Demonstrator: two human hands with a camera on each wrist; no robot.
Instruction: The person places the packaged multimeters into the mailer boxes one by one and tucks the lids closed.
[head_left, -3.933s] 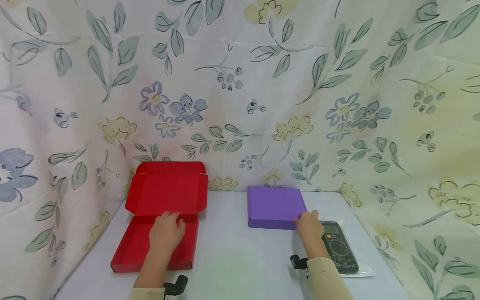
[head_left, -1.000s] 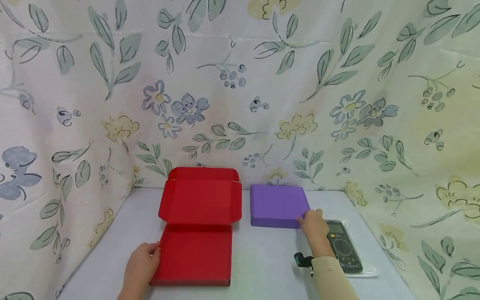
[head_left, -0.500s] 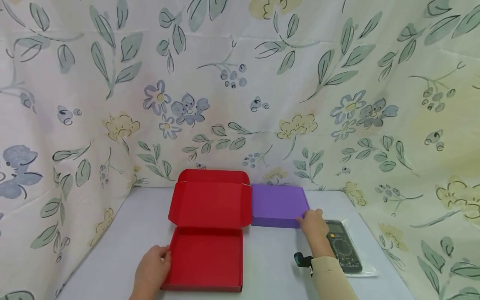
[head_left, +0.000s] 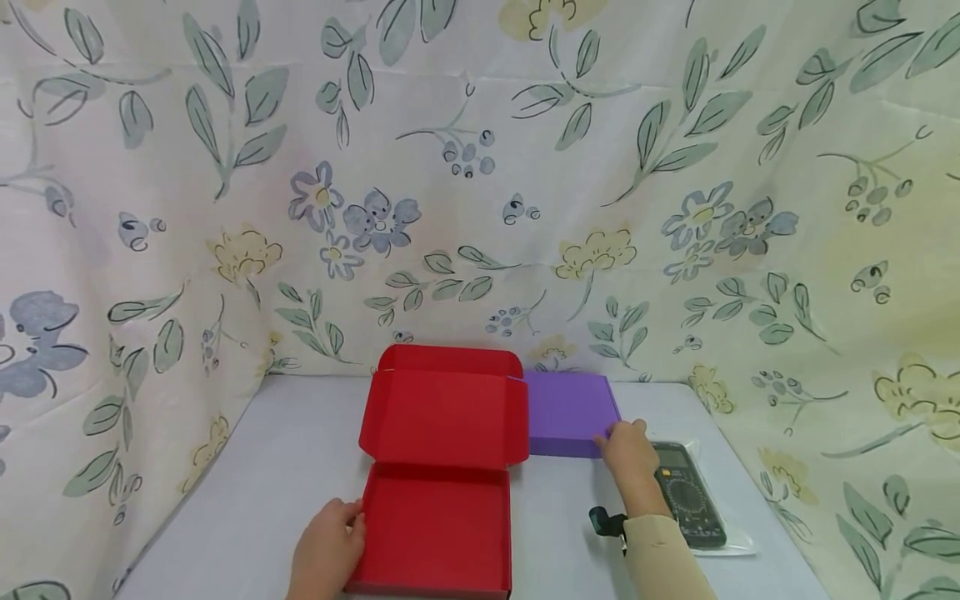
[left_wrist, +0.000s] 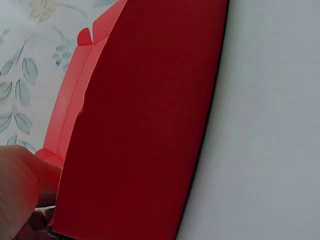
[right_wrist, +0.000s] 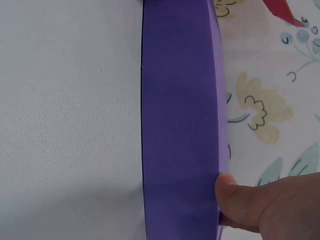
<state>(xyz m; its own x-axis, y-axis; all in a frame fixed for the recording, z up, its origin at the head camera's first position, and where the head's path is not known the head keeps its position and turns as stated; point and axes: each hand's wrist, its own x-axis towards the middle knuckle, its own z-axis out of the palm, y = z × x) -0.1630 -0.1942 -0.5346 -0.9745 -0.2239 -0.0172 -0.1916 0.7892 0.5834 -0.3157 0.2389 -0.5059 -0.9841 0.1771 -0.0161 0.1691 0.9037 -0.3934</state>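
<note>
An opened red cardboard box (head_left: pixel 438 533) lies on the table, its lid (head_left: pixel 450 417) tipped back and its tray bare inside. With thumb and fingers my left hand (head_left: pixel 328 546) grips the tray's left wall; in the left wrist view that hand (left_wrist: pixel 22 185) sits at the corner of the red front wall (left_wrist: pixel 140 120). To the right, a closed purple box (head_left: pixel 573 408) lies flat. My right hand (head_left: pixel 630 458) pinches its right front corner, and the right wrist view has the thumb of this hand (right_wrist: pixel 280 205) on the purple edge. The lid hides the purple box's left end.
A dark digital multimeter (head_left: pixel 690 496) in a clear plastic bag (head_left: pixel 738 542) lies right of my right hand, partly behind the wrist. The white table (head_left: pixel 285 450) ends at a floral curtain (head_left: pixel 465 208) at the back and sides.
My left hand was over the red tray, then took its left wall. The red box has slid right and nearer, its lid now overlapping the purple box in view. Right hand stays put.
</note>
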